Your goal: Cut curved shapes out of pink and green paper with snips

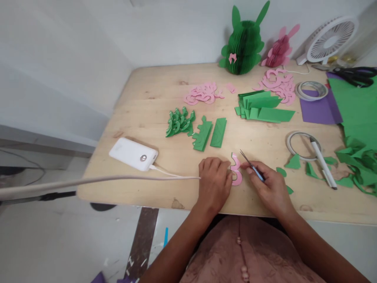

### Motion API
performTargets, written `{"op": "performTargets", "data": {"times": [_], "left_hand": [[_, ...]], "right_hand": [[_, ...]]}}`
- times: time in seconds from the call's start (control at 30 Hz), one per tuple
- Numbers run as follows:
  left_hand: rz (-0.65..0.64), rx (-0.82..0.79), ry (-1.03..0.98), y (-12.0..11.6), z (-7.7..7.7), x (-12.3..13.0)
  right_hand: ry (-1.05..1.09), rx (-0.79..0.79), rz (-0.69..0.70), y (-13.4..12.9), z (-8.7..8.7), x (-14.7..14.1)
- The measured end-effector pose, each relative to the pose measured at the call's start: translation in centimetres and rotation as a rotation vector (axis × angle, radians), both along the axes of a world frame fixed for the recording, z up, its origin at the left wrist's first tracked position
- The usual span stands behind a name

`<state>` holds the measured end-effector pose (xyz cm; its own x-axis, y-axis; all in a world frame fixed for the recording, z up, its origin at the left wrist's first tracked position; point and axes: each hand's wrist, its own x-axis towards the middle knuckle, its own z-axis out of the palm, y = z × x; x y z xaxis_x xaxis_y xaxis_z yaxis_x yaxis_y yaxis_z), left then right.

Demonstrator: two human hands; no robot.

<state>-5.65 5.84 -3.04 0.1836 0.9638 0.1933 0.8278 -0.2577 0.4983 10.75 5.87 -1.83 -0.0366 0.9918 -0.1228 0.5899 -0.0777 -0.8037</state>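
A pink paper cutout (237, 182) shaped like a 3 lies on the table close to its front edge, with whitish strips along its upper part. My left hand (214, 184) rests at its left side, fingers bent and the tips gripping its edge. In my right hand (272, 188) is a pair of tweezers (257, 171) with a bluish handle, closed in my fingers. The thin metal tips point up and left, just right of the cutout's top. My right fingertips are by the cutout's right side.
Folded green strips (218, 133), green cutouts (179, 122) and pink cutouts (202, 93) lie beyond my hands. A white power bank (133, 154) with a cable sits left. On the right are a white pen (323, 164), tape roll (311, 91), scissors (357, 74) and green scraps (361, 163).
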Motion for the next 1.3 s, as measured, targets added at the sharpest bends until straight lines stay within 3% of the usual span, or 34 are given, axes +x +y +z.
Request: {"op": "performTargets", "data": {"times": [0.43,1.3], "left_hand": [[-0.039,-0.017,-0.008,0.98,-0.08,-0.01],[-0.037,-0.001,-0.022,0.73,-0.11,-0.02]], "right_hand": [[0.018,-0.011,0.002,0.23,0.06,-0.25],[0.017,0.002,-0.012,0.22,-0.13,-0.1]]}}
